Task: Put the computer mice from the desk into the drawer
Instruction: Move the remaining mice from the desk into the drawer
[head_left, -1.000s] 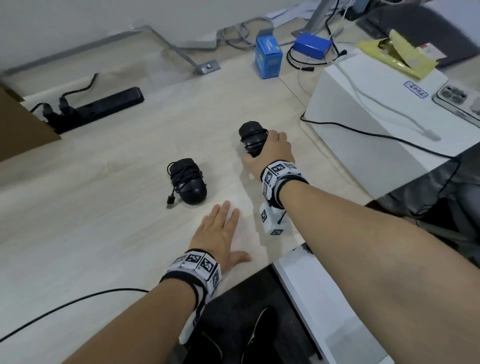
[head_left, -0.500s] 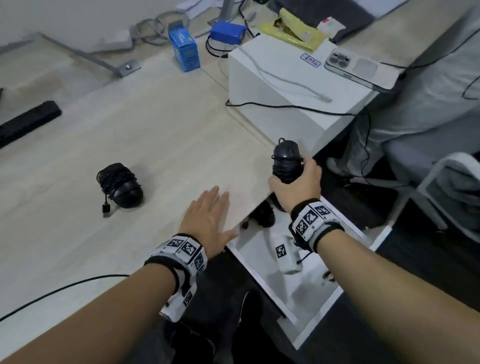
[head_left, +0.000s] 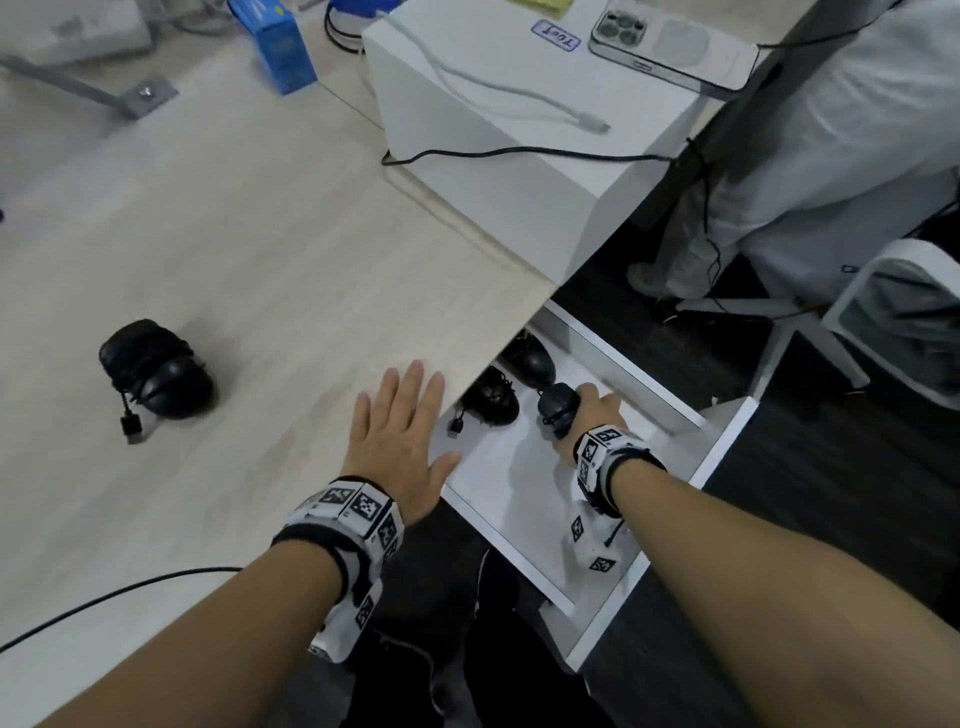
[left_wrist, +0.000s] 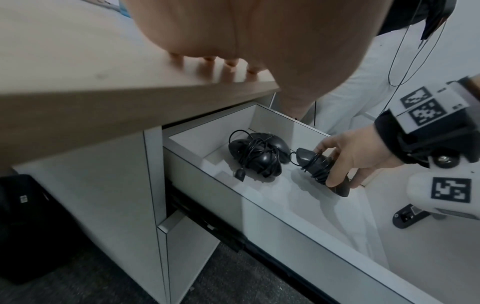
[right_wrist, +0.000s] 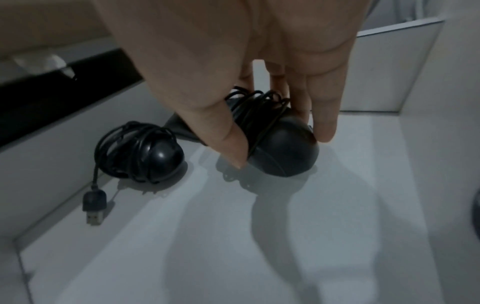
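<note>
The right hand pinches a black cable-wrapped computer mouse low over the floor of the open white drawer, at three o'clock from two black mice already there. Best to lower it flat, then release. The left hand lies flat, fingers straight, on the pale wooden desk; another black mouse waits at its nine o'clock.

The desk has a pale wood-grain top, matt and smooth. The drawer is white board with a faint sheen (soft shadows lie on its floor). The mice look like black plastic, glossy on their domes, wound with rubbery cord. At two o'clock, the phone has a shiny metallic edge.
</note>
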